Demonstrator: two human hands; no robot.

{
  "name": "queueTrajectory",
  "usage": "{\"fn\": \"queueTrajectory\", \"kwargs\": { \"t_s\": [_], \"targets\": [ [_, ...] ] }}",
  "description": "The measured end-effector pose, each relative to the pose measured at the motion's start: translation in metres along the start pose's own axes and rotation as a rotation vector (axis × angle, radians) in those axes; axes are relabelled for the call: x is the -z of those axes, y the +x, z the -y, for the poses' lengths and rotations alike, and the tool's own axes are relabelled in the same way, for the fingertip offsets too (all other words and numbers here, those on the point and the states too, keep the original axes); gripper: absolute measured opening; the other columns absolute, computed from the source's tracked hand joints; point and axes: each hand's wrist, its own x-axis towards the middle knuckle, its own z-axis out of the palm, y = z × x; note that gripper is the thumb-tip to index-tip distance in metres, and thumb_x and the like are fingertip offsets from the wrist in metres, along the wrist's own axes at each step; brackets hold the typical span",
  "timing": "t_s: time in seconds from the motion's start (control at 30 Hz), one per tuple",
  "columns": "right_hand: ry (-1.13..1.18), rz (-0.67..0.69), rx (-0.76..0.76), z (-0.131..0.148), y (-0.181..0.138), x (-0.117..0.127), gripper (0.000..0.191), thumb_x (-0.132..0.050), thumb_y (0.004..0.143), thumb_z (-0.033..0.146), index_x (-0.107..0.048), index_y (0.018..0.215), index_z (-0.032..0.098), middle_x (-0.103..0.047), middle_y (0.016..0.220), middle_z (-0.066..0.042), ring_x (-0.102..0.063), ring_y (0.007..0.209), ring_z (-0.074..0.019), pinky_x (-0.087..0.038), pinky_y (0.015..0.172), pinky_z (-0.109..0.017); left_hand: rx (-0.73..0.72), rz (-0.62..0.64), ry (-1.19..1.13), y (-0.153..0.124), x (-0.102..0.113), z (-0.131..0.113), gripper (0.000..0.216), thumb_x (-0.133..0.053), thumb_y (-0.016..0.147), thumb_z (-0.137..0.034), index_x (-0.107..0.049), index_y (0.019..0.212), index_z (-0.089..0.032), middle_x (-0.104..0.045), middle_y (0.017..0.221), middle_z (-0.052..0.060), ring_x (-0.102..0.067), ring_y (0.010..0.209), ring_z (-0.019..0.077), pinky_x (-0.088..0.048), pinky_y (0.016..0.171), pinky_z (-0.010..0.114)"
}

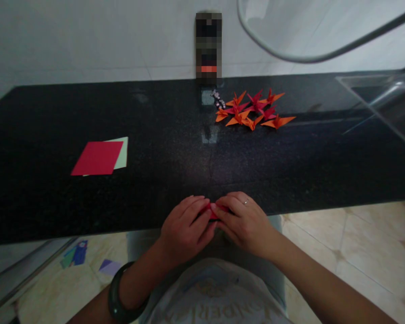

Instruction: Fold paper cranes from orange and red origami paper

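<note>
Red paper [213, 211] sits at near edge of black counter [175, 148], pinched btwn left hand [185, 229] & right hand [243, 222], fingers curled closed on it. Folded cranes [253, 110] far right; red sheet [97, 157] left.

bare counter [175, 153] between papers [99, 157], cranes [253, 110]

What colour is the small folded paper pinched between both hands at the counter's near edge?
Red; the small folded paper shows best in the head view, between the left hand and right hand.

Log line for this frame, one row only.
left hand: pinching red paper | right hand: pinching same paper | counter: paper cranes, red sheet
</note>
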Motion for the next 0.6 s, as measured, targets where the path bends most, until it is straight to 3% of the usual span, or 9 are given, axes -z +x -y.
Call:
{"fn": "queueTrajectory", "kwargs": {
  "t_s": [0.23,0.37,0.6],
  "targets": [
    [0.107,-0.063,-0.001,-0.003,-0.002,-0.002,0.020,-0.048,0.085,0.019,-0.062,0.098,0.016,-0.061,0.092,-0.008,-0.049,0.088,-0.0194,-0.045,0.075,-0.035,-0.057,0.018,-0.075,-0.001,0.001,0.002,0.022,-0.061,0.073,-0.014,-0.062,0.094,-0.008,-0.067,0.096,0.012,-0.058,0.098,0.0206,-0.050,0.087,0.034],
    [0.125,-0.141,-0.074,-0.002,0.000,-0.005,0.020,-0.046,0.085,0.018,-0.063,0.095,0.016,-0.062,0.090,-0.008,-0.051,0.085,-0.0185,-0.046,0.073,-0.034,-0.050,0.017,-0.066,0.001,0.002,0.002,0.023,-0.059,0.075,-0.014,-0.061,0.098,-0.008,-0.067,0.098,0.012,-0.060,0.097,0.0206,-0.051,0.085,0.034],
    [0.211,-0.281,-0.245,0.003,0.010,-0.005,0.016,-0.049,0.083,0.017,-0.061,0.094,0.017,-0.060,0.090,-0.007,-0.053,0.087,-0.0185,-0.046,0.077,-0.035,0.209,-0.054,-0.135,0.015,0.002,-0.002,0.016,-0.051,0.079,-0.011,-0.064,0.086,-0.013,-0.070,0.082,0.006,-0.064,0.077,0.0151,-0.053,0.075,0.029]
  ]
}}
